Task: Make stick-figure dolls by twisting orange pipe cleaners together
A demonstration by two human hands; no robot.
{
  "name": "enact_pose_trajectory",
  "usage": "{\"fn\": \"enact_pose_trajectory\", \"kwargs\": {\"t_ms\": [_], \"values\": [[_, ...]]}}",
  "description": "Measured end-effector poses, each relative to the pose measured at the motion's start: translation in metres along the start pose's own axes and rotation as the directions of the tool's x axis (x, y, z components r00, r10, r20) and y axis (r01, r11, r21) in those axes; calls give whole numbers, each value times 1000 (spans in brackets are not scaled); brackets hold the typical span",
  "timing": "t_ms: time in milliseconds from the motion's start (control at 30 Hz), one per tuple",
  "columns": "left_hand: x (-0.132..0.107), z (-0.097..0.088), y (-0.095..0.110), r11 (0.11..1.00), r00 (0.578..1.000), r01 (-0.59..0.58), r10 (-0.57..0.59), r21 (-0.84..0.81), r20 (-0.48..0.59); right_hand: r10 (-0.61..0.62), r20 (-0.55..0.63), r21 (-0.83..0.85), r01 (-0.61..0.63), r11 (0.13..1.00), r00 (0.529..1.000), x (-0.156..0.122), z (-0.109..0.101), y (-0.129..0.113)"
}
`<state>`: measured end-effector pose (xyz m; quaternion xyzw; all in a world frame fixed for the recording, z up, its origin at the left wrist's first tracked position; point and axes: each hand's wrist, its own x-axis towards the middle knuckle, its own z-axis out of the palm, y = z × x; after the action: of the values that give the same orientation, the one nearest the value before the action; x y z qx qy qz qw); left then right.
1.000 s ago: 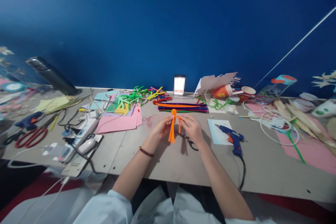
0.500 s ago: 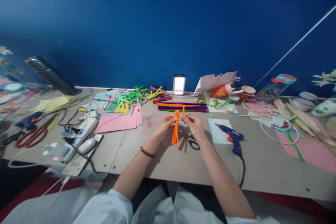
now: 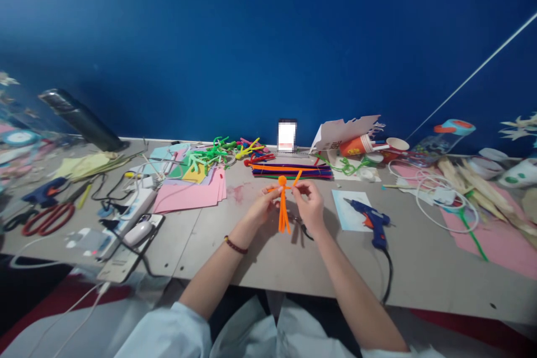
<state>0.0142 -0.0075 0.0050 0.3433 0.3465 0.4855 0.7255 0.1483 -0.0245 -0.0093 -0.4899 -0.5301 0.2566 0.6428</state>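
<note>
An orange pipe-cleaner figure (image 3: 284, 210) hangs upright between my hands, with a round coiled head and several strands dangling below. My left hand (image 3: 264, 204) pinches it just under the head, on its left side. The fingers of my right hand (image 3: 309, 201) are closed on the pipe cleaner's right-hand arm, whose bent end sticks up above them. Black-handled scissors (image 3: 305, 228) lie on the table below, partly hidden by my right hand and wrist. Behind the figure rests a bundle of coloured pipe cleaners (image 3: 293, 170).
A blue glue gun (image 3: 373, 218) lies on a pale card to the right. Pink paper (image 3: 188, 196) and a heap of green pipe cleaners (image 3: 213, 154) sit at left. A power strip (image 3: 130, 218), red-handled scissors (image 3: 49, 219) and a phone (image 3: 121, 268) are farther left.
My right hand has turned slightly, and the upright orange end above it now leans to the right. The dangling strands have drawn closer together. My left hand keeps its hold.
</note>
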Motion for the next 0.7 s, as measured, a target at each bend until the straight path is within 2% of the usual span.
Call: {"fn": "enact_pose_trajectory", "kwargs": {"t_ms": [67,167,267,367,467,567,633,700], "values": [[1,-2,0,999,999,26,-25,-31,24,-150,34,-133,153,979,988,-1,-2,-4],[3,-4,-1,997,998,56,-55,-56,10,-269,95,-217,283,934,959,1,-5,-4],[4,-5,-2,995,998,66,-65,-70,8,-331,159,-287,364,886,930,3,-7,0],[2,-3,0,993,996,90,-88,-72,29,-339,194,-335,387,859,921,4,-10,3],[1,-1,3,992,994,104,-101,-69,47,-319,174,-347,361,865,932,5,-11,4],[0,-1,5,997,998,65,-64,-46,22,-260,169,-284,299,911,951,7,-11,5],[0,-2,5,999,999,35,-36,-10,-18,-149,188,-206,187,960,971,8,-9,6],[0,-2,7,999,998,18,-17,28,-56,30,202,-119,-6,993,979,8,-8,8]]}}
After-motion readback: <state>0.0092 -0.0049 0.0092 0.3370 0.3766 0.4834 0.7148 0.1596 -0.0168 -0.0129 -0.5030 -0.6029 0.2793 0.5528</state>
